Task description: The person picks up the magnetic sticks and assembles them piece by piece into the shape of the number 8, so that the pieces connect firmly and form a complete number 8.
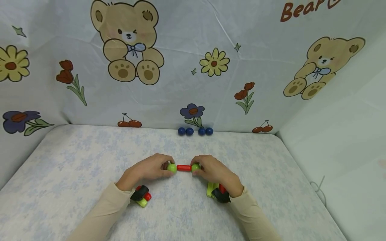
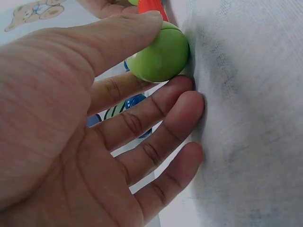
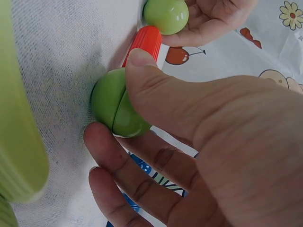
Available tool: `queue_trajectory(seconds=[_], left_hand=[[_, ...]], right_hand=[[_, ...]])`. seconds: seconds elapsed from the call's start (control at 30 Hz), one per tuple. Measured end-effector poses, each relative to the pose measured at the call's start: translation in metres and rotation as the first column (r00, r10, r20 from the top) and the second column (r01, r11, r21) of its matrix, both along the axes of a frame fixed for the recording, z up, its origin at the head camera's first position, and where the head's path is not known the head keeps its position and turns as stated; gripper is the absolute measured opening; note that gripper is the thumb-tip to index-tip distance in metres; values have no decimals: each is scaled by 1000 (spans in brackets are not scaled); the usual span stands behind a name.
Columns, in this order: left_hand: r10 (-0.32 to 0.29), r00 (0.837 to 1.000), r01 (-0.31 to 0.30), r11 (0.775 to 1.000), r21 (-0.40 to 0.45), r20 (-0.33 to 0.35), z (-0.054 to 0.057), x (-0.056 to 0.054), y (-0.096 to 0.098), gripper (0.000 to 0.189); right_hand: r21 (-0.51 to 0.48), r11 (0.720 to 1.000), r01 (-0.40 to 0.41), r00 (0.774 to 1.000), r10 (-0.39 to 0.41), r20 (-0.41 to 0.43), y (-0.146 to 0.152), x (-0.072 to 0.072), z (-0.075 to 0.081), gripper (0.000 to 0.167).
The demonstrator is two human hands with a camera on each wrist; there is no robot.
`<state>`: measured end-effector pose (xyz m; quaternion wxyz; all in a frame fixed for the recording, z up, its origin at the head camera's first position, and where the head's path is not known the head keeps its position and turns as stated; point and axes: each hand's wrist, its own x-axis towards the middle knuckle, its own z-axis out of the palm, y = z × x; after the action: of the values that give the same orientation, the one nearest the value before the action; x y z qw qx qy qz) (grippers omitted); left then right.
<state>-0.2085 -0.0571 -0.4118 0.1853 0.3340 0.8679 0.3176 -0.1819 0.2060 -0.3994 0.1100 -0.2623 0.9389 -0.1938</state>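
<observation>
In the head view, a short red rod lies between two light-green balls in the middle of the table. My left hand pinches the left green ball; the left wrist view shows the thumb on that ball and the other fingers spread below it. The right green ball is pinched by my right hand, at the rod's right end. Seen from the right wrist, the thumb lies over this ball beside the ribbed red rod, whose far end reaches the left ball.
Several dark blue balls stand in a row at the table's back edge. Red and green rods lie under my left wrist, and more green rods lie by the right wrist. A bear-printed sheet hangs behind the table.
</observation>
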Motion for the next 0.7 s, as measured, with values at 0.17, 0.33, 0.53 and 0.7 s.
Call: queue_trajectory(seconds=[0.17,0.33,0.53,0.7], left_hand=[[9,1000,-10,1000,-6,-9,1,1,0,29],[7,1000,-7,1000,0,-17,-1,0,-1,30],[11,1000,-11,1000,-3,-25,-2,-1,-1,31],[7,1000,-7,1000,-10,-31,-2,-1,0,33]], right_hand=[[0,1000,-6,1000,6,-8,0,0,0,24],[0,1000,-12,1000,12,-12,1,1,0,24],[-3,1000,-20,1000,20,-10,1,1,0,25],[-6,1000,-18,1000,18,-9,2,1,0,25]])
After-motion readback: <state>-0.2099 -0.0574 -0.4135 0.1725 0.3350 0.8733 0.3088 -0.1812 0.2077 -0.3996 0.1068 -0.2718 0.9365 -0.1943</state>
